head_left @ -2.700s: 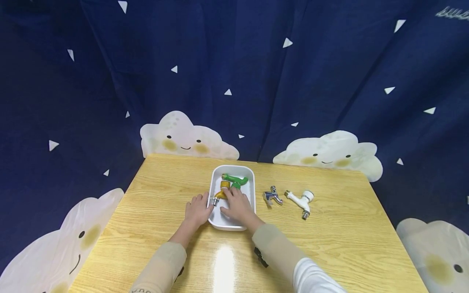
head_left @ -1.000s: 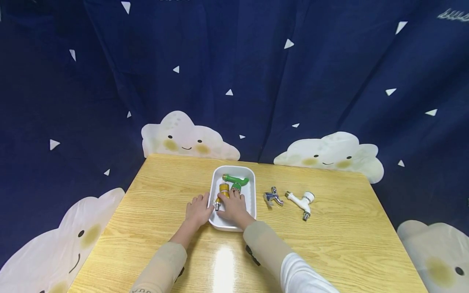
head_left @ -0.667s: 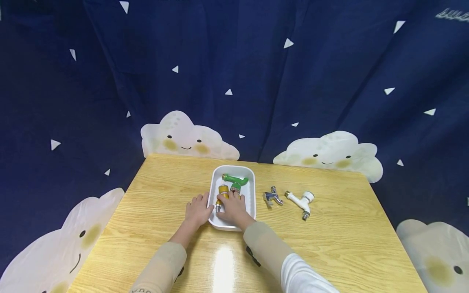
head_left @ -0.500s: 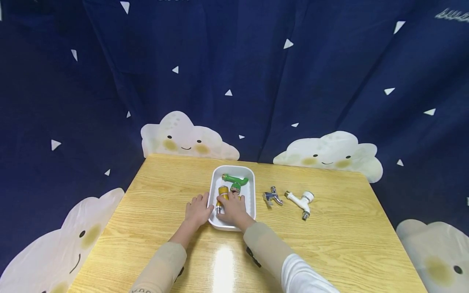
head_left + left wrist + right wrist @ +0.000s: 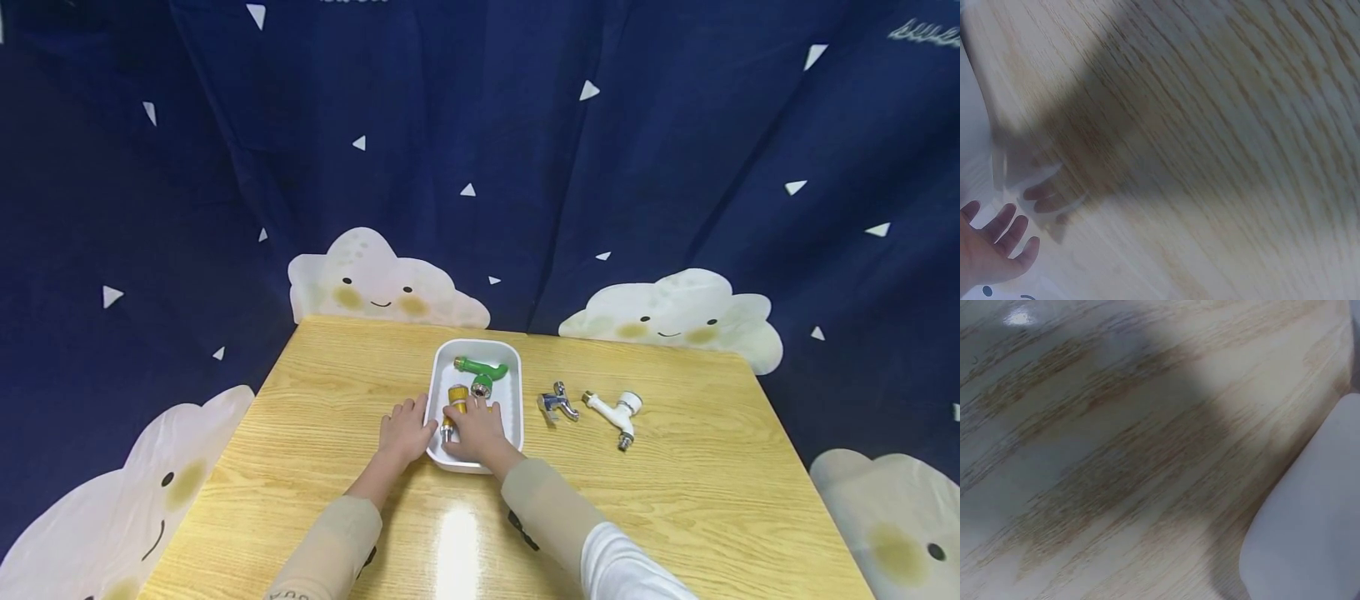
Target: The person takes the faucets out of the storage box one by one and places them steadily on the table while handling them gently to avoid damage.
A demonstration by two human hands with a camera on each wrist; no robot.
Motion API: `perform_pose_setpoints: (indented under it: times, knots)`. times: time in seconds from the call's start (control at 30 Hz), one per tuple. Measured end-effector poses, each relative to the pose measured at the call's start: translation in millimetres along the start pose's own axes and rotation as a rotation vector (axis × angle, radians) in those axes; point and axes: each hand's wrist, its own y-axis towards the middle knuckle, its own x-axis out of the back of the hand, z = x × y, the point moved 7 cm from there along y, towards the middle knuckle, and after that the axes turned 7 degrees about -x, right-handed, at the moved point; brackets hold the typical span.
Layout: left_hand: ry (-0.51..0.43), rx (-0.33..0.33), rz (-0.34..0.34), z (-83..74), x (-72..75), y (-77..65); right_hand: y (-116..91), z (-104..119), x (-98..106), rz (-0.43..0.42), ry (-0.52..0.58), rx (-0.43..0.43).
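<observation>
Inside the white tray (image 5: pixel 513 429), my right hand (image 5: pixel 477 432) grips a yellow faucet (image 5: pixel 457 397), covering its middle from above. The faucet's knob points away from me, and its silver tip (image 5: pixel 447 433) shows left of the fingers. Just beyond it lies a green faucet (image 5: pixel 483 367), its round knob towards the hand. My left hand (image 5: pixel 403 432) rests at the tray's left side, thumb at the rim. In the left wrist view, the fingers of the left hand (image 5: pixel 999 244) look relaxed and spread. The right wrist view shows the tray (image 5: pixel 1310 531) but no hand.
Right of the tray, a small chrome faucet (image 5: pixel 558 402) and a white faucet (image 5: pixel 617 412) lie on the wooden table (image 5: pixel 675 500). Behind the table hangs a dark blue curtain (image 5: pixel 420 167) with cloud figures.
My right hand has shifted towards the near end of the tray with the yellow faucet, which has turned. More of the green faucet's knob now shows. The left hand has stayed in place.
</observation>
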Motion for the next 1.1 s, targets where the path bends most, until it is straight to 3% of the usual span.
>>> perform_pose_setpoints:
  times: [1.1]
  knots:
    - [0.022, 0.003, -0.01, -1.5, 2.4, 0.6, -0.8, -3.7, 1.5, -0.007, 0.089, 0.054]
